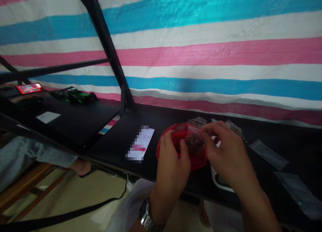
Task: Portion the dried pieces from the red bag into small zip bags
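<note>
Over one red dish [198, 161], two hands [198, 151], one clear bag [193, 135], two empty bags [268, 154].

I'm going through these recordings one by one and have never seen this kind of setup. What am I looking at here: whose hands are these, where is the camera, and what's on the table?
There is no machine here. The single picture comes from a camera worn on a person's head, looking forward and down, so the two bare hands are the wearer's own.

The left hand, with a wristwatch, and the right hand together pinch a small clear plastic bag with something dark inside. Each grip is shut on it. Just beneath sits a red dish on a black table.

Also on the table: a white card to the left, and empty clear bags to the right. A second table further left holds a phone and a green-and-black object. A striped tarp hangs behind.
</note>
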Demonstrator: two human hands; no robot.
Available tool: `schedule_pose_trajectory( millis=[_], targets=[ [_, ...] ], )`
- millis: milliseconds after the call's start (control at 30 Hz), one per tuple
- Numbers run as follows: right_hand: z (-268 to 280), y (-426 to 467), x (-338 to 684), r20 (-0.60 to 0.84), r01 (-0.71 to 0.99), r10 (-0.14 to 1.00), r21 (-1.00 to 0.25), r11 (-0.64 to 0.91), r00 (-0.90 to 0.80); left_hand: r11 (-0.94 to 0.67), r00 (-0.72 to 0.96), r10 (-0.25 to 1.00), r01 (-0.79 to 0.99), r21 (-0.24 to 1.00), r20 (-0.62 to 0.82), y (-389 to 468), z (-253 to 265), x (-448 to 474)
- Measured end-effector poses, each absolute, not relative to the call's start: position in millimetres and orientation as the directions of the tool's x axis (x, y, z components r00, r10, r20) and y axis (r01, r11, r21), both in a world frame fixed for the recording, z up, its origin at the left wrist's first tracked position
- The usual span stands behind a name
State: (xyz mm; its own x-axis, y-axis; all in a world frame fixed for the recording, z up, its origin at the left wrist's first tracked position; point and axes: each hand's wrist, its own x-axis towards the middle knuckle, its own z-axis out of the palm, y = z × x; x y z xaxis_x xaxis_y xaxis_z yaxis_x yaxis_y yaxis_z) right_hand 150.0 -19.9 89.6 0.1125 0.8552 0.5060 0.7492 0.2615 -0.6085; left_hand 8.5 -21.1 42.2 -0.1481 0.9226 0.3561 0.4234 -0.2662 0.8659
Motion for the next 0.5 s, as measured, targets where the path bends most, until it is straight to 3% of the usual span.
schedule_pose_trajectory(
  millis=[167,300,400,500],
  targets=[
    [88.7,-18.0,148.6,0.467,0.627,0.884,-0.697,0.348,0.029,-0.213,0.007,0.976,0.208,0.955,0.216,-19.6,41.5,2.4],
    [79.4,-10.4,139.0,0.393,0.493,0.919,-0.805,0.330,0.026,-0.077,0.146,0.986,-0.034,0.996,0.081,-15.2,37.7,-3.2],
    [65.9,-3.1,132.2,0.288,0.360,0.958,-0.893,0.269,-0.001,-0.060,0.090,0.994,-0.064,0.996,0.066,-9.8,30.8,-14.7],
    [49.9,2.0,129.3,0.228,0.478,0.973,-0.850,0.221,-0.045,-0.097,-0.052,0.994,-0.010,0.995,0.097,-5.8,25.5,-28.5]
  ],
)
